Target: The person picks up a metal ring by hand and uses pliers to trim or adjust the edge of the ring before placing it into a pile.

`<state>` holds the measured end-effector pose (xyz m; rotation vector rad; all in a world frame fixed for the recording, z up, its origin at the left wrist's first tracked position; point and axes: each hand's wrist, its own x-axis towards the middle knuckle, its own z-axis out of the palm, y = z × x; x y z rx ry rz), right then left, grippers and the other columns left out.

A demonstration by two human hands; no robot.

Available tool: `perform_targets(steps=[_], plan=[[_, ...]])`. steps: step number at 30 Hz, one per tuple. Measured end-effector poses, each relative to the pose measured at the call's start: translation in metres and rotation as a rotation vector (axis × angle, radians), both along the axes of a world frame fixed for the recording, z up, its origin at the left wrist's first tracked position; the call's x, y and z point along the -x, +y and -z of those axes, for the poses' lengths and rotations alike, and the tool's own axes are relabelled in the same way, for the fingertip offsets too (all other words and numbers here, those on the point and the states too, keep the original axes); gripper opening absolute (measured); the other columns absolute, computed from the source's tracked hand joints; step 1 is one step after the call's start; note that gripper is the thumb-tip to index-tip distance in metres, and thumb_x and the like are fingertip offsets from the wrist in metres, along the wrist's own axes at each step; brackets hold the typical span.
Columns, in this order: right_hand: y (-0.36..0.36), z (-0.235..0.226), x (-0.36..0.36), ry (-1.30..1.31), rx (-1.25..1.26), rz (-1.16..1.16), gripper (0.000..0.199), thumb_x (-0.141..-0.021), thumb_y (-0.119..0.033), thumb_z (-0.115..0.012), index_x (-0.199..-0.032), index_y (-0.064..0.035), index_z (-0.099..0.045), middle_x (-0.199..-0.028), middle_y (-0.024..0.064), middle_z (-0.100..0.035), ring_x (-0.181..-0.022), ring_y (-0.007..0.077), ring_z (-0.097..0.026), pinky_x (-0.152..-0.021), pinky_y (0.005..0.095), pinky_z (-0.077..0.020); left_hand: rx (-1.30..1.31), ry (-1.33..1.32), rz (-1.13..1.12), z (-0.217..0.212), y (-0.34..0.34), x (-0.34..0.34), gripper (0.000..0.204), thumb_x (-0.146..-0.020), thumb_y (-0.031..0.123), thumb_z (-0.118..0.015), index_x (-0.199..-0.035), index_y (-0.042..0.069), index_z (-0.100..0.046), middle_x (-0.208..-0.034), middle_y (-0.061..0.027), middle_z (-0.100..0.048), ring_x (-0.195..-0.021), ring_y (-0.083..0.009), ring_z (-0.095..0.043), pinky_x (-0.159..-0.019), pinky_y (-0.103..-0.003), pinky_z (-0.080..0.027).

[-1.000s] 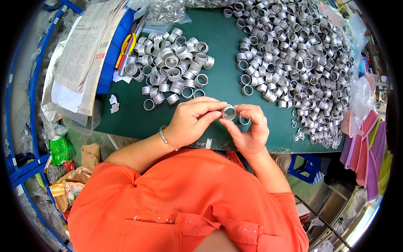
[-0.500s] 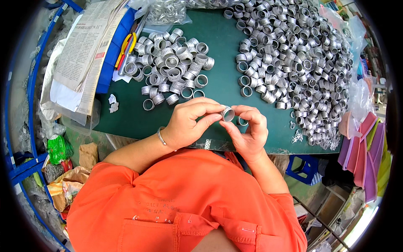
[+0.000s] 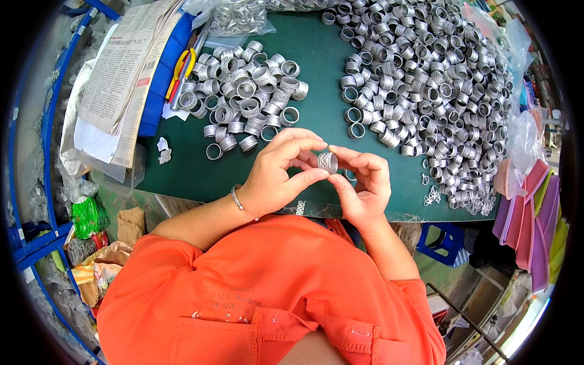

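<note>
A grey metal ring [image 3: 329, 162] with a ridged outer wall is pinched in front of me, its opening turned toward the left. The thumb and fingertips of my left hand [image 3: 286, 163] close on it from the left. On the other side, the thumb and index finger of my right hand [image 3: 365, 182] grip its right edge. Another ring [image 3: 350, 175] lies on the table, partly hidden by my right fingers. Beyond my left hand sits a small heap of similar rings [image 3: 246, 91]. A much larger heap of rings [image 3: 426, 79] covers the table's right side.
The green table [image 3: 182, 173] has its front edge close to my body. At the left stand a blue bin [image 3: 167, 73], newspapers [image 3: 118, 67] and yellow-handled pliers [image 3: 179, 70]. Clear bags of rings [image 3: 240, 17] lie at the back. Pink and purple pieces [image 3: 529, 222] hang at the right.
The ring has turned between my fingers: its opening faced right and toward me, and now its ridged outer side shows. My left fingers have lifted and spread slightly.
</note>
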<state>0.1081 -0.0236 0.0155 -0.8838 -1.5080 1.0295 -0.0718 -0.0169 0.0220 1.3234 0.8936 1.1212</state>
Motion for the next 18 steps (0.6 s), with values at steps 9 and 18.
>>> perform_targets(steps=[9, 18], plan=[[0.001, -0.006, 0.0, 0.108, 0.182, -0.095, 0.034, -0.083, 0.008, -0.061, -0.114, 0.0058, -0.047, -0.116, 0.022, -0.059, -0.102, 0.0233, -0.061, -0.09, 0.0329, -0.0486, -0.03, 0.0, 0.035, 0.007, 0.001, 0.002, 0.028, -0.078, -0.007, -0.068, -0.104, -0.002, -0.058, -0.113, -0.0124, -0.052, -0.097, -0.0183, -0.061, -0.083, -0.031, -0.054], [0.013, -0.018, -0.002, -0.234, -0.158, -0.038, 0.025, -0.077, 0.007, -0.065, -0.1, 0.0001, -0.065, -0.109, 0.0192, -0.062, -0.094, 0.0287, -0.063, -0.08, 0.0329, -0.0514, -0.102, -0.021, -0.034, 0.015, 0.002, -0.002, 0.03, -0.076, -0.009, -0.069, -0.103, -0.003, -0.056, -0.11, -0.0125, -0.052, -0.097, -0.0176, -0.058, -0.083, -0.03, -0.054]])
